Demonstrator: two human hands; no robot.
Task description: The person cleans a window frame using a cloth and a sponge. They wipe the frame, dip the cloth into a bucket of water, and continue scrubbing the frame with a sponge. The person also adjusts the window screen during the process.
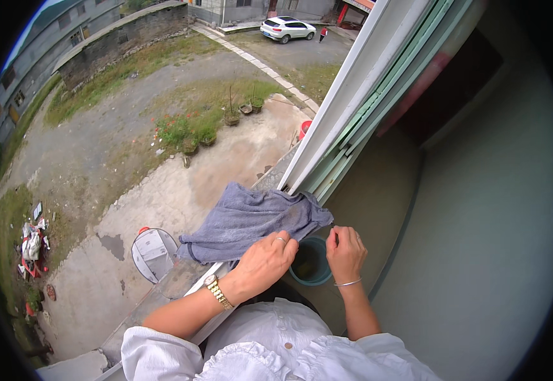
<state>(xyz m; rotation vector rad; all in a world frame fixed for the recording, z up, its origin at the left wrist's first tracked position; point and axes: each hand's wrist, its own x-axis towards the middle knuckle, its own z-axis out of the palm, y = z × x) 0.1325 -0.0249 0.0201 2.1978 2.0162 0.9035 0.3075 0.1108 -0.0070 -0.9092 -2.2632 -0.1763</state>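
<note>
A grey-blue towel (251,219) lies rumpled across the windowsill, its left end draping toward the outer side. At its near edge my left hand (263,263) is closed, knuckles up, with the towel's edge at its fingers; the fingertips are partly hidden. My right hand (346,254) is closed in a pinch close to the towel's right corner. Something small and dark shows between its thumb and finger, too small to name. Below and between my hands is a blue-green bucket (312,261) with murky water inside.
The white window frame (346,95) with green-edged sliding sashes rises beyond the towel. On my right is a pale wall (499,209). Outside, far below, are a concrete yard (143,216), potted plants (190,140), a white car (287,28) and a person (323,33).
</note>
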